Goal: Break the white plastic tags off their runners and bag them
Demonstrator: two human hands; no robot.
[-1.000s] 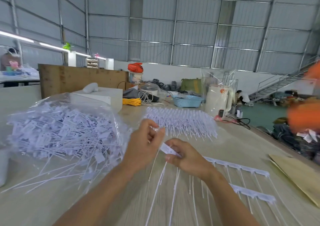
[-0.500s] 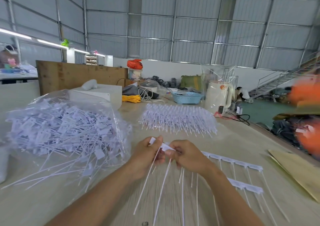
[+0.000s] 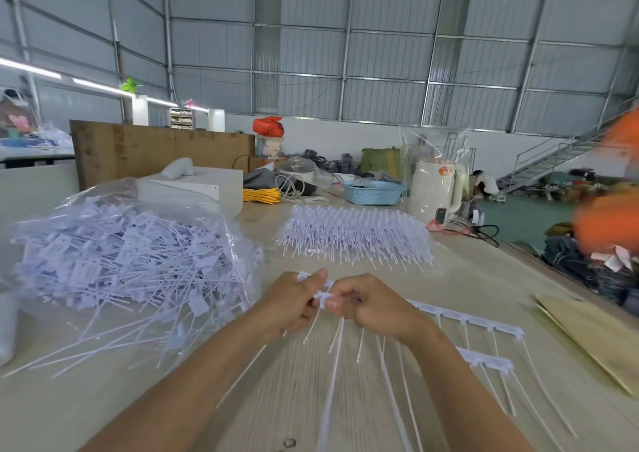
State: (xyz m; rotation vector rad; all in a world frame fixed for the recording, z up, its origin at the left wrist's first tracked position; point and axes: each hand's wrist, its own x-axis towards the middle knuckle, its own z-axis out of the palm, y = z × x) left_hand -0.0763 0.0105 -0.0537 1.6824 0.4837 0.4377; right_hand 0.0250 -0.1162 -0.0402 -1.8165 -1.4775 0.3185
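Both hands, the left hand (image 3: 294, 301) and right hand (image 3: 371, 304), pinched one white tag strip (image 3: 463, 320) beside the full bag (image 3: 131, 254) on the table (image 3: 484, 278).

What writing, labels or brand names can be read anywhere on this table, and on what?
None can be read.
The white kettle bears a round orange sticker: its print is too small.
The bagged white tags show faint marks: too blurred.
The hands hold a blank-looking tag strip.
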